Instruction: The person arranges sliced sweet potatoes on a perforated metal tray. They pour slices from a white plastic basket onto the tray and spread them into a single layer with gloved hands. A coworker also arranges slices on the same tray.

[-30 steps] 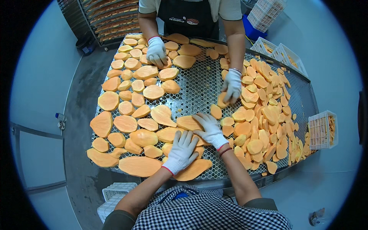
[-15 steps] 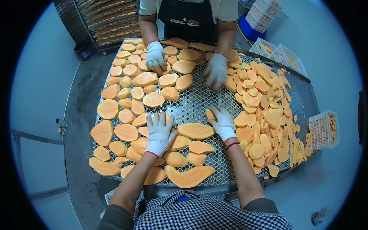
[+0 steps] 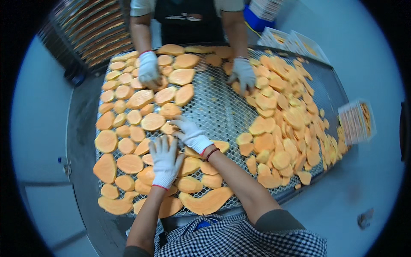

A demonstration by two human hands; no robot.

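Note:
Orange root slices (image 3: 129,164) lie in loose rows over the left of a metal mesh tray (image 3: 214,115). My left hand (image 3: 165,163), in a white glove, rests with fingers spread on slices in the near left part. Just above and right of it, my right hand (image 3: 189,133), also gloved, reaches leftward across the mesh, its bent fingers on a small slice (image 3: 167,128) at the edge of the rows. Its forearm crosses the near slices. A large heap of slices (image 3: 281,128) covers the tray's right part.
Across the tray a co-worker in a dark apron (image 3: 182,25) has gloved hands (image 3: 149,68) (image 3: 243,75) on slices. A rack (image 3: 92,30) holds filled trays behind left. White crates (image 3: 299,45) stand behind right; another crate (image 3: 355,122) sits at the right edge.
My right hand has swung from the middle of the mesh leftward with a slice to the rows. My left hand has shifted slightly left. The co-worker's right-side hand has moved as well.

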